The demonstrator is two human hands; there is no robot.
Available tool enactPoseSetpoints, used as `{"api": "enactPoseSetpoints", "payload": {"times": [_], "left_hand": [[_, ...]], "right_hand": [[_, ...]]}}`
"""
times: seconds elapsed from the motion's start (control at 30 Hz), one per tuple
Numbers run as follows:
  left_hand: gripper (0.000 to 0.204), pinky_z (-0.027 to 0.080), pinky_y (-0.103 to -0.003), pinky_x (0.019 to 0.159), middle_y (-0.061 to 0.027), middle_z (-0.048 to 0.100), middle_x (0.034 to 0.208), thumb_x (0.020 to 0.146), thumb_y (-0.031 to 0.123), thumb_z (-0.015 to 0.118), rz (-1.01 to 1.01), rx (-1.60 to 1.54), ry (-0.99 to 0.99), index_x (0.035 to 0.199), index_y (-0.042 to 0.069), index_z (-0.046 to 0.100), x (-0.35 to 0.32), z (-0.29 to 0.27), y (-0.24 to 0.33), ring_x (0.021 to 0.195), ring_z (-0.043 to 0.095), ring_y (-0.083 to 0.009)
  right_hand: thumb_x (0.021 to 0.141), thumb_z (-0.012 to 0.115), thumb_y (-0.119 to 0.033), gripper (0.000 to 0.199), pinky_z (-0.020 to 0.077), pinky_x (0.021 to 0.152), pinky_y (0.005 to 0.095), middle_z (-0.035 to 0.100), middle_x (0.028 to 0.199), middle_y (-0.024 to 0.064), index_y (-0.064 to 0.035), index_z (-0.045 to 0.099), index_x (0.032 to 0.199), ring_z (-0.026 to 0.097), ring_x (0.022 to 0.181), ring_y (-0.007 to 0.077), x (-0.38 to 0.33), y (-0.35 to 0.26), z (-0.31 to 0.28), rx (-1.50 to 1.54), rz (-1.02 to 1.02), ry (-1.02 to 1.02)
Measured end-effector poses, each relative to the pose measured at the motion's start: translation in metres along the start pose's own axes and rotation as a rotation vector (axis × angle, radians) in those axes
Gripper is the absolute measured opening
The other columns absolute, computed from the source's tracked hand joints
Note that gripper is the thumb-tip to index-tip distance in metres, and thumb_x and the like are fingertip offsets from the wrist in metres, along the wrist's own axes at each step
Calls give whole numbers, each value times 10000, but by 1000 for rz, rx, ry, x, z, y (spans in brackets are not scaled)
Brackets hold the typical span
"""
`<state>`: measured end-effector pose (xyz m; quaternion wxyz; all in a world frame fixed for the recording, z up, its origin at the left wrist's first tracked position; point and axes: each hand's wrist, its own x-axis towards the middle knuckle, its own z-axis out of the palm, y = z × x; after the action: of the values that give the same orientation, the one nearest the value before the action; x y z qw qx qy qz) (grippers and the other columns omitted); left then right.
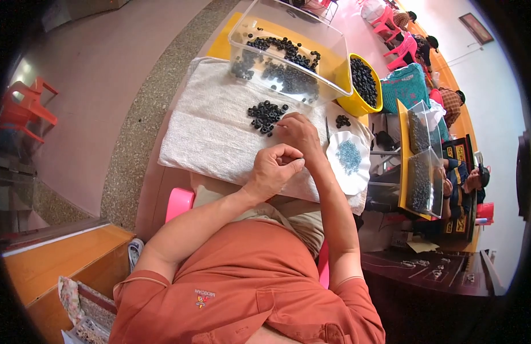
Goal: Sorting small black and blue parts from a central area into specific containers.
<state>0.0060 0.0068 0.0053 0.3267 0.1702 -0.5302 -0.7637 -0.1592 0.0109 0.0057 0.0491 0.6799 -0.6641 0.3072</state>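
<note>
On a white towel (pixel 202 120) lies a loose pile of small black ring-shaped parts (pixel 266 116). My right hand (pixel 301 136) rests at the right edge of this pile, fingers curled together and pointing down; what is under the fingertips is hidden. Nearer to me, my left hand (pixel 277 169) is closed with thumb and index finger pinched together. Anything in that pinch is too small to make out. Right of my right hand, a white scalloped dish (pixel 360 178) holds many tiny light-blue pieces (pixel 348 157). Dark tweezers (pixel 327 129) lie beside the dish.
Behind the pile stands a clear plastic bin (pixel 334 80) with many black parts, next to a yellow bucket (pixel 376 103) full of them. A smaller black cluster (pixel 343 121) lies near the dish. To the right, clear boxes (pixel 424 180) stand near a co-worker (pixel 463 178).
</note>
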Motion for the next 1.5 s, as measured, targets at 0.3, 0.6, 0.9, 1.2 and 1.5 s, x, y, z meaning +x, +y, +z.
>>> {"api": "enactPoseSetpoints", "payload": {"times": [0.3, 0.6, 0.9, 1.2, 1.5], "left_hand": [[115, 540, -221, 687, -31, 683, 827, 865, 46, 692, -43, -57, 22, 968, 2, 668, 3, -3, -6, 738, 654, -82], [114, 554, -230, 715, -28, 666, 876, 869, 32, 689, -170, -198, 79, 975, 3, 660, 5, -6, -8, 754, 641, -91], [134, 556, -225, 733, -46, 669, 909, 874, 28, 678, -215, -198, 61, 1001, -4, 650, 6, -7, -6, 790, 639, -93], [130, 540, -226, 730, -48, 671, 913, 875, 26, 681, -169, -164, 41, 997, 2, 645, 8, -8, -8, 787, 634, -94], [203, 565, -260, 737, -58, 662, 936, 850, 11, 707, -206, -249, -67, 1019, 14, 594, 10, -12, -1, 819, 653, -127]], "right_hand": [[888, 695, -95, 132, 545, 654, 254, 685, 827, 50, 29, 677, 932, 639, 691, 98, -15, -6, -14, 631, 460, 84], [924, 657, -104, 130, 573, 739, 295, 647, 851, 47, 16, 658, 976, 622, 725, 129, -40, -11, -29, 1176, 731, 158], [885, 682, -47, 81, 556, 718, 268, 668, 879, 55, 15, 665, 936, 654, 754, 134, -54, -13, -34, 1260, 706, 126], [818, 728, 8, 86, 502, 758, 248, 662, 919, 49, 12, 684, 892, 613, 825, 111, -60, -18, -33, 1245, 579, 129], [818, 728, 10, 75, 484, 759, 248, 656, 922, 66, 20, 689, 881, 597, 840, 125, -65, -20, -39, 1185, 514, 99]]}}
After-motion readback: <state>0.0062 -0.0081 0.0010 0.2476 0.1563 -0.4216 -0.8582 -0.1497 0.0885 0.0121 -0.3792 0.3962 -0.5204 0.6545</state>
